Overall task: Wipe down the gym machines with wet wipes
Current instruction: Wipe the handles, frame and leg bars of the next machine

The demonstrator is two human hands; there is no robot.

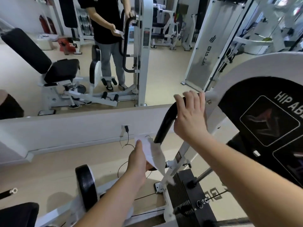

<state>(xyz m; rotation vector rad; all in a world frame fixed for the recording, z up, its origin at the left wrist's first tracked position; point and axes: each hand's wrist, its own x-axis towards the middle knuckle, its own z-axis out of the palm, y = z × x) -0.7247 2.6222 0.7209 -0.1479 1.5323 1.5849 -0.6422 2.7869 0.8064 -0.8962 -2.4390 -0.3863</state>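
Left arm: the bare forearm comes in from the 6 o'clock edge and runs toward 1 o'clock.
Left hand (138, 161): back toward the camera; thumb and fingers pinch a wipe (152, 153), which hangs at the hand's 3 o'clock side.
Right arm: the bare forearm comes in from the 4 o'clock edge and runs toward 10 o'clock.
Right hand (190, 118): at 1 o'clock from the left hand, apart from it; fingers point to 12 o'clock, tips hooked over a handle (166, 123); the thumb stands free at 11 o'clock.
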